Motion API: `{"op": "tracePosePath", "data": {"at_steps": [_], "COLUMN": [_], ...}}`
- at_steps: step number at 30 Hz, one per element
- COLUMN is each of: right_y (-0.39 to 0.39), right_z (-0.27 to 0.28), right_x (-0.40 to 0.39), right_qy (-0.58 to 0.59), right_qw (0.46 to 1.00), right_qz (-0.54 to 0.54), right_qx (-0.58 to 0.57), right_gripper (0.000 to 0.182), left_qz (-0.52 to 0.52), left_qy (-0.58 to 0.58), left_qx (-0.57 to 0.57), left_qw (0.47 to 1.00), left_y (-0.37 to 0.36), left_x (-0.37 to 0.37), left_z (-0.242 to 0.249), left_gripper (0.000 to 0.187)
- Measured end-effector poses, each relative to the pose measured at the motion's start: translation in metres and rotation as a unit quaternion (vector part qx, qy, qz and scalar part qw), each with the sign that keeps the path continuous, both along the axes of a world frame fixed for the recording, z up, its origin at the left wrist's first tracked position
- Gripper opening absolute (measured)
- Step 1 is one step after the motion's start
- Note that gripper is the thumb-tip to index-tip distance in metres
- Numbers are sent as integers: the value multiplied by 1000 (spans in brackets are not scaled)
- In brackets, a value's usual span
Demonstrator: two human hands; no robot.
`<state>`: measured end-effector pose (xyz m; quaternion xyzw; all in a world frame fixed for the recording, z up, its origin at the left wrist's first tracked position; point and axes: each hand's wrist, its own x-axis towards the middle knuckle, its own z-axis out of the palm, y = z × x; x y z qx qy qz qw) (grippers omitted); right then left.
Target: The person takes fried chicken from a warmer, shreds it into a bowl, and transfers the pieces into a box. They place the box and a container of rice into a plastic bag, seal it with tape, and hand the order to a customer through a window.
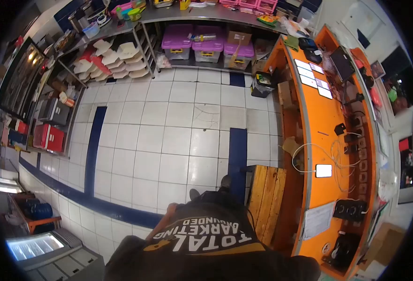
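Observation:
Part of my left hand (171, 209) shows beside the front of my dark printed shirt (201, 234), low in the view. Its fingers are too small and hidden to make out, and I see nothing held in it. White floor tiles (141, 187) lie around it. My right hand is out of sight; on that side a wooden-slat bench (266, 192) stands close to my body. The tips of my dark shoes (225, 181) show past the shirt on the tiled floor.
An orange counter (323, 126) on the right holds papers, cables and a lit phone (323, 170). Ahead, purple-lidded bins (177, 37) stand beneath a metal table (206, 15). White trays (131, 50) are stacked left of them. A black bin (262, 84) stands near the counter.

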<state>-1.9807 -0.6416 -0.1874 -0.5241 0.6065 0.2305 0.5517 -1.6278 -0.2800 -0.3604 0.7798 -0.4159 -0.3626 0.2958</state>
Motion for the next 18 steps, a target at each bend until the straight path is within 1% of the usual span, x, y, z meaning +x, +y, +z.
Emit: {"op": "tracePosePath", "data": {"at_steps": [1, 3, 4, 5, 6, 7, 8, 9, 10, 12, 13, 14, 16, 17, 18], "right_y": [-2, -3, -5, -6, -7, -7, -8, -9, -9, -10, -10, -10, -10, -11, -10], "right_z": [1, 0, 2, 4, 4, 5, 6, 6, 5, 7, 6, 6, 5, 5, 4], "right_x": [1, -1, 0, 0, 0, -1, 0, 0, 1, 4, 5, 6, 8, 8, 9], "right_qy": [1, 4, 6, 7, 8, 8, 10, 10, 10, 12, 11, 10, 10, 9, 8], "right_qw": [1000, 1000, 1000, 1000, 1000, 1000, 1000, 1000, 999, 999, 999, 999, 999, 999, 999], "right_qz": [4, 11, 15, 18, 21, 25, 27, 28, 31, 36, 37, 39, 39, 41, 41], "right_qx": [1, 2, 1, 1, 1, 1, 0, 0, 1, -2, -2, -2, -3, -4, -4], "right_gripper": [25, 25, 25, 25, 25, 25, 25, 25, 25, 25, 24, 24, 24, 24, 24], "left_qz": [19, 67, 61, 61, 63, 67, 19, -31, 27, 20, 9, 9, 70, 69, 88], "left_qy": [-64, -204, -121, -42, 26, 29, -19, -67, 0, -3, -7, -5, 65, 65, 86], "left_qx": [-47, -128, -73, -10, 56, 58, 63, 67, 99, 84, 68, 68, 88, 88, 156], "left_qw": [997, 968, 988, 997, 996, 996, 998, 995, 995, 996, 998, 998, 992, 992, 980], "left_y": [-2, -30, -11, -2, -10, -10, -6, -9, -12, -3, 2, 7, 17, 16, 11], "left_x": [-8, -15, -19, -22, -20, -20, -21, -19, -19, -19, -19, -22, -31, -31, -27], "left_z": [-17, 22, -14, -21, 22, 19, 10, 19, 28, 21, 15, 7, -3, 3, 18], "left_gripper": [34, 28, 26, 24, 22, 22, 22, 22, 24, 25, 33, 33, 32, 32, 32]}}
